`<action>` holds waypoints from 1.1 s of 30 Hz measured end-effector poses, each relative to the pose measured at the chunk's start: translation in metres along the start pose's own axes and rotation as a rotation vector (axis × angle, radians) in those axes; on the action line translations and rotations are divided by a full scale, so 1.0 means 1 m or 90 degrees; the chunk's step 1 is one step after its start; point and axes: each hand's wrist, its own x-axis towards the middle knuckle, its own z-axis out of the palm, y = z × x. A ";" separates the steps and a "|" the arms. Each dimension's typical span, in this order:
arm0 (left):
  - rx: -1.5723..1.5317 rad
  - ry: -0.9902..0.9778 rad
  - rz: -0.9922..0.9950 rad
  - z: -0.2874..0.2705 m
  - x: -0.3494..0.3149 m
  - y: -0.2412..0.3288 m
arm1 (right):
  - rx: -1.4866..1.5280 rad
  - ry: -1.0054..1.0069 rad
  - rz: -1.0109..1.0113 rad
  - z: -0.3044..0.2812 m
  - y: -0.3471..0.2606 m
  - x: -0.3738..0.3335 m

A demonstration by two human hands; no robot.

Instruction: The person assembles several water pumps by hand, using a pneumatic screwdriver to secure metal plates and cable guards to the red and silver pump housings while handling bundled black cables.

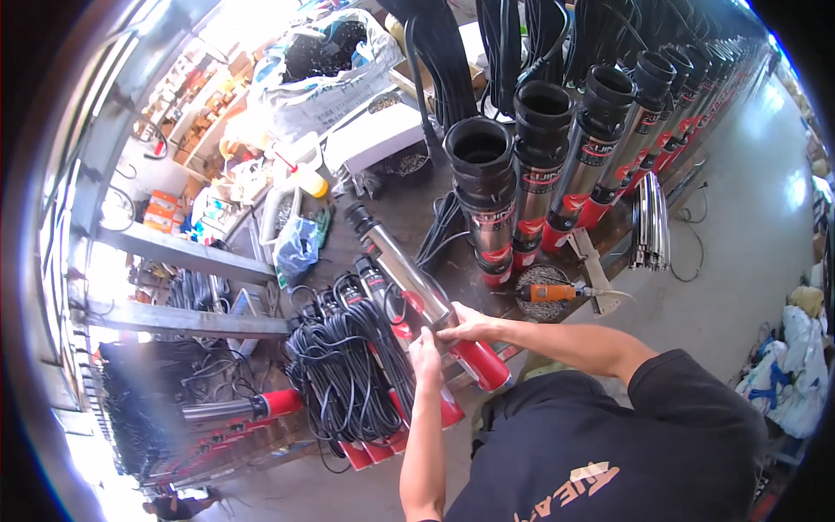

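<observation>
A long submersible pump (402,265), steel with a black end and a red lower part, lies tilted across the bench edge in front of me. My right hand (468,325) wraps round it near the red part. Just below, my left hand (426,355) closes on its near side, with the thumb pressed to the casing. The undersides of both hands are hidden. Beside it on the left lie several similar pumps with thick coils of black cable (352,374). An orange power tool (552,293) rests over a round container of small metal parts (532,306), right of my hands.
Several upright steel-and-red pumps (489,222) stand in a row toward the far right. A bundle of shiny metal strips (651,226) hangs over the bench's right edge. Farther back are a white sack (335,96), a yellow-capped bottle (306,178) and a blue plastic bag (297,246).
</observation>
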 end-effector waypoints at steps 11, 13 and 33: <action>0.510 0.062 -0.025 0.021 0.035 -0.015 | -0.106 -0.014 0.085 -0.014 0.042 0.001; 0.498 0.054 -0.007 0.001 0.020 -0.025 | -0.027 -0.215 0.061 -0.015 -0.002 -0.020; 0.462 0.294 0.278 0.068 -0.025 -0.093 | -0.324 -0.115 0.074 -0.025 0.008 -0.001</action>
